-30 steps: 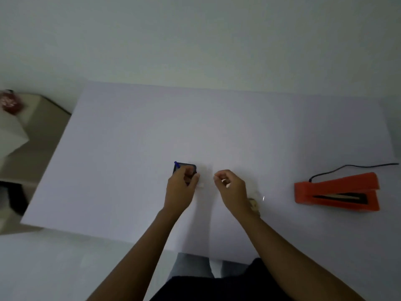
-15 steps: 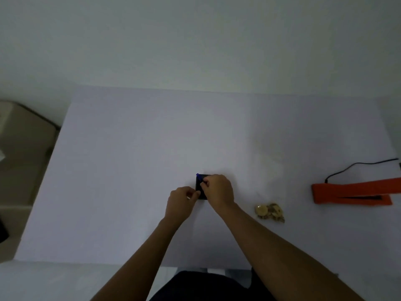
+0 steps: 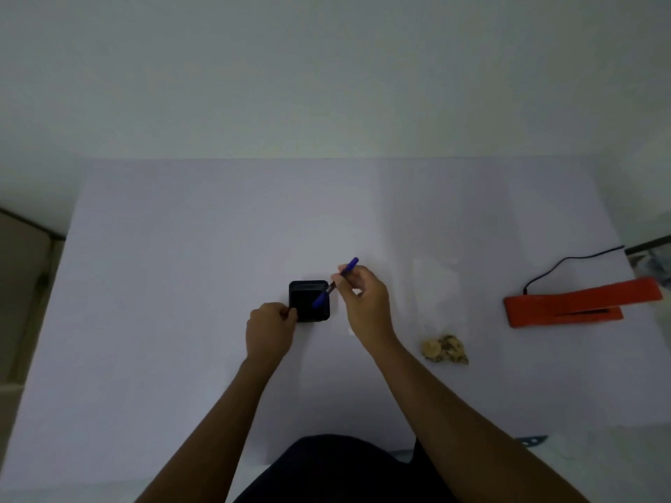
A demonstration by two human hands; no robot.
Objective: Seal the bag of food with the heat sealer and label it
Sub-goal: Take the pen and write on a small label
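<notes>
Head view: my right hand has just drawn the pen out of the holder, pinched tight; left hand steadies it. Food bag waits near the sealer on the desk; labelling looks next.

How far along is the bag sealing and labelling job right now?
Sealing may be done, though I can't confirm it: the orange heat sealer lies apart, and the food lies near it. In hand: right hand holds a blue pen over the black holder, which the left hand steadies. Labelling remains.
</notes>
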